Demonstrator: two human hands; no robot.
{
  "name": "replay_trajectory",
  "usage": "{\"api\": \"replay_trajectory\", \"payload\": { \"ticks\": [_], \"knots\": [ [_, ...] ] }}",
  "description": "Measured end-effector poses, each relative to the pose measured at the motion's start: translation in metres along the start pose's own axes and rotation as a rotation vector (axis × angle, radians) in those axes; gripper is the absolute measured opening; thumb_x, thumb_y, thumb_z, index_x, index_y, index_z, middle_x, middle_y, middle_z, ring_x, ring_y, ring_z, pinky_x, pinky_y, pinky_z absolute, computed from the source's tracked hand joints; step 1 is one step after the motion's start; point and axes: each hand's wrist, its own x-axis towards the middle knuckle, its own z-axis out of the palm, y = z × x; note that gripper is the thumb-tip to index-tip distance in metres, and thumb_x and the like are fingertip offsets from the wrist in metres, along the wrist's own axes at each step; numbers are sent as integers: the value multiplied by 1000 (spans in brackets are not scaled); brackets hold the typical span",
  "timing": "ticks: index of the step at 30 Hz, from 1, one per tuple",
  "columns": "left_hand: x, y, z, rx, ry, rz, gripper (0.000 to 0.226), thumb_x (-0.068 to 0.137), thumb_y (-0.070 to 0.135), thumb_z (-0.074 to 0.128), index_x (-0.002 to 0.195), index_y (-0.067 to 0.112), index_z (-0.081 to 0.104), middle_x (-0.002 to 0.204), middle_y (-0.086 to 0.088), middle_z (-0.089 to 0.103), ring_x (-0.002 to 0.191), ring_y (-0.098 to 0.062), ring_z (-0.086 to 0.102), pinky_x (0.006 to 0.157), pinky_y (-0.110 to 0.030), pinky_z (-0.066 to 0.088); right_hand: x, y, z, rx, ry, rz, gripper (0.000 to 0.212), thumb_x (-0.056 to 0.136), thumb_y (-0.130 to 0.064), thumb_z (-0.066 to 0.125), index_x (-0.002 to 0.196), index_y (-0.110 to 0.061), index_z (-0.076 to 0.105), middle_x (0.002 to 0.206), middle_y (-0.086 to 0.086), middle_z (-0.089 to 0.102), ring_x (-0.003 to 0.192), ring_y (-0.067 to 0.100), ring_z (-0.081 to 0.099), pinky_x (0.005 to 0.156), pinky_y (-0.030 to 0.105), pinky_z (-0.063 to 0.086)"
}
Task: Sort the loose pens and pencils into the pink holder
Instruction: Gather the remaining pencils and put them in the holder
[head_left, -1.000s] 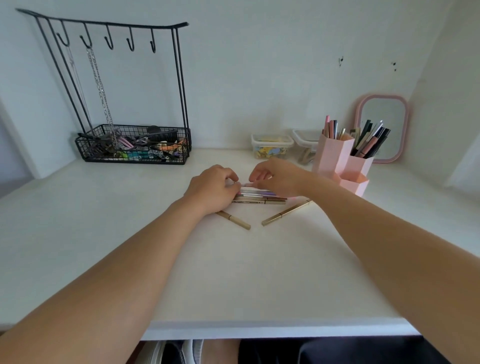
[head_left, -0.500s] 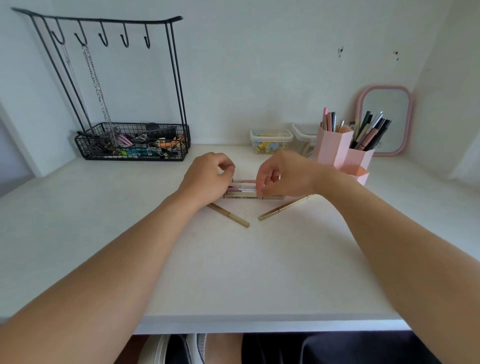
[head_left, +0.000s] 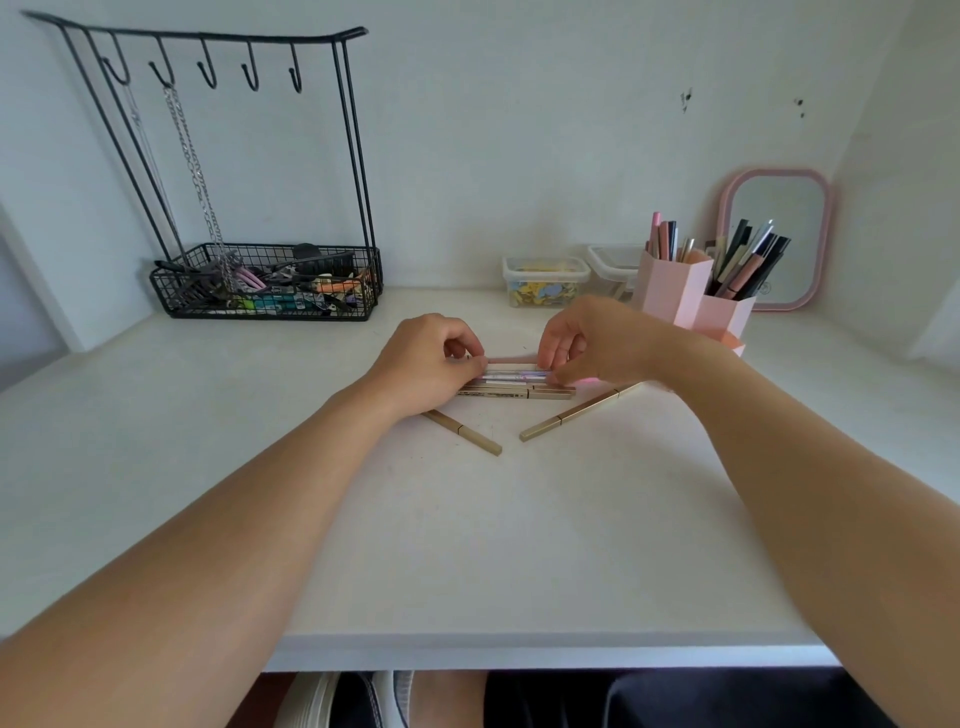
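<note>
Pinching a bundle of slim pens at either end with our left hand and right hand, we saw two square gold pencils loose on the smooth white counter, near the hexagonal pink holder.

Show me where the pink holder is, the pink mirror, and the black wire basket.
pink holder (head_left: 670, 291): head view, front wall of the tall left compartment.
pink mirror (head_left: 726, 202): head view, left side of the frame.
black wire basket (head_left: 270, 310): head view, front mesh wall.
</note>
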Motion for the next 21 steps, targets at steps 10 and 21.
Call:
{"api": "replay_trajectory", "payload": {
  "ticks": [10,21],
  "knots": [
    [3,1,1,-18,11,-34,18,97,26,62,98,17,78,88,7,67,89,-14,63,75,-23,44,-2,-3,-1,-125,20,-23,4,78,-20,78,82,-22,78,70,-15,68,68,1,61,61,15,40],
    [6,2,1,-232,99,-162,32,105,31,47,96,17,74,85,-6,70,81,-13,62,72,-22,45,-2,-5,-1,-108,102,-77,4,78,-19,76,79,-20,79,71,-15,68,64,-4,58,59,12,40]
  ]
}}
